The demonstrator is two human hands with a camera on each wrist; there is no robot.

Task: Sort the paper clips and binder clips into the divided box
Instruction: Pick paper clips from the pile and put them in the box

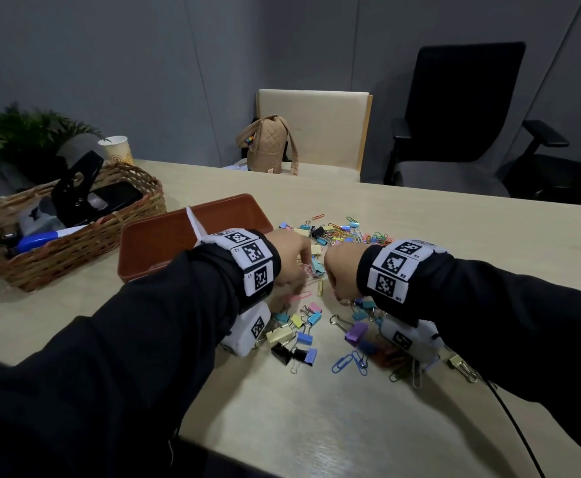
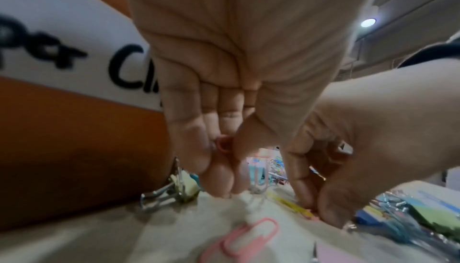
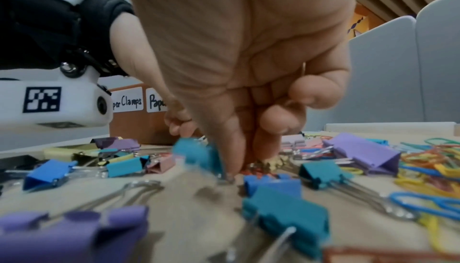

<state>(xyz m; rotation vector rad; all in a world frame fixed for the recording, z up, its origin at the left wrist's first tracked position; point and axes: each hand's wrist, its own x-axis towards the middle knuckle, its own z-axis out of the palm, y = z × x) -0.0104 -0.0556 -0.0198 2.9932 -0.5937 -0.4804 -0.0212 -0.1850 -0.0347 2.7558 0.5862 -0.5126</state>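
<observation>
Left hand [image 2: 224, 129] pinching pink paper clip [image 2: 222, 145] beside brown box [image 1: 192, 236]; right hand [image 3: 248, 90] curled, fingertips on teal binder clip [image 3: 199, 155], grip uncertain.

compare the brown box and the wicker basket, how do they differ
The box is smooth, solid brown, with a white divider; the basket is woven wicker with no divider. The box looks empty in the head view; the basket holds a black hole punch and other items. The box sits next to the clips; the basket sits further left. Both are open-topped and stand on the table.
</observation>
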